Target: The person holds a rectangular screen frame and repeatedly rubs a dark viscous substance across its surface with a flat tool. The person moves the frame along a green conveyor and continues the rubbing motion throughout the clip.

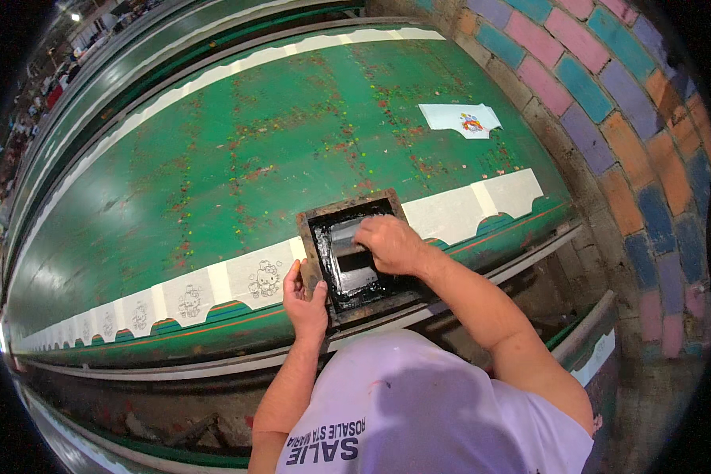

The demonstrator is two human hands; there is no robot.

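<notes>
A wooden screen-printing frame (pixel 346 204) lies over the row of white fabric pieces along the near edge of the green table. Black ink is smeared inside it, around a paler mesh window. My left hand (pixel 305 306) grips the frame's left side, thumb and fingers wrapped around the wood. Inside the frame, my right hand (pixel 393 245) is closed on a squeegee (pixel 346 239), which is partly hidden by the fingers. Left of the frame, the fabric pieces (pixel 265 276) carry black outline cartoon prints. To the right, the fabric pieces (pixel 450 212) look blank.
A white cut piece with a coloured print (pixel 460 120) rests at the table's far right. Paint specks dot the green tabletop (pixel 276 134). Another white strip (pixel 213 73) runs along the far edge. A painted brick wall (pixel 608 95) stands at right; more long tables lie left.
</notes>
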